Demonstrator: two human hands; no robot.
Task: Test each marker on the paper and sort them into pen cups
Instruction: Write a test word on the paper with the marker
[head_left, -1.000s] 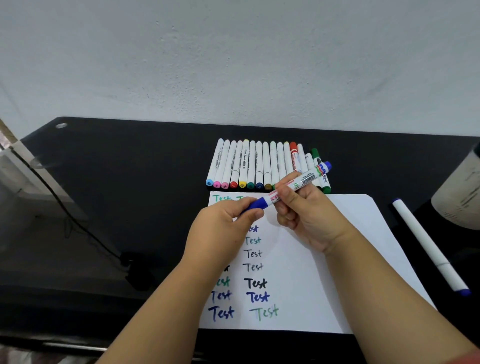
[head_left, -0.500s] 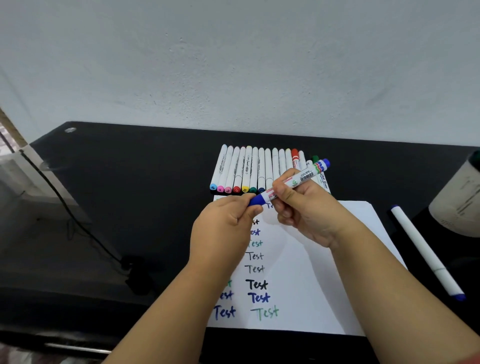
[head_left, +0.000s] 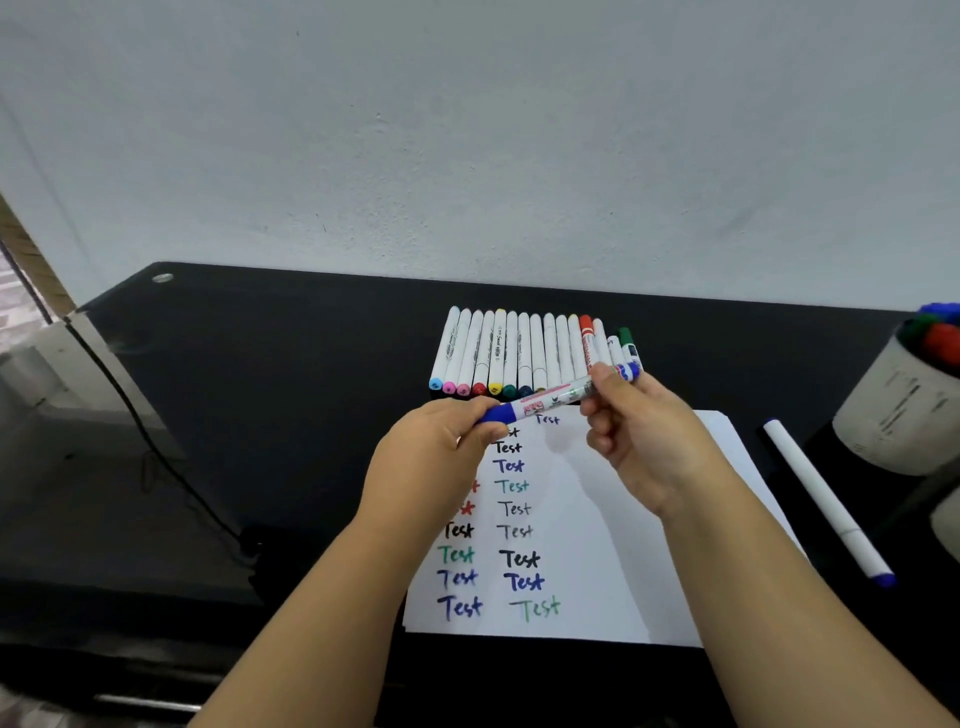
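Head view, nearest first: two bare forearms reach up from the bottom edge over a white sheet of paper (head_left: 613, 519) lying on the black desk (head_left: 291, 395). The paper carries two columns of the word "Test" in black, blue, green and red ink. Above the sheet's far end both hands hold one blue marker (head_left: 558, 397) off the desk, tilted with its right end higher. The left hand (head_left: 431, 457) has its thumb and fingers pinched around the blue cap at the marker's lower left end; the right hand (head_left: 639, 436) has its fingers curled around the white barrel near the blue tail. Right of the paper a white marker with a blue end (head_left: 826, 499) lies alone on the desk. Farther right a pale pen cup (head_left: 898, 415) stands holding markers with blue, green and red tops. Just beyond the hands, a row of markers (head_left: 519, 348) lies side by side, capped ends toward the paper. Behind the desk is a plain pale wall (head_left: 467, 130).
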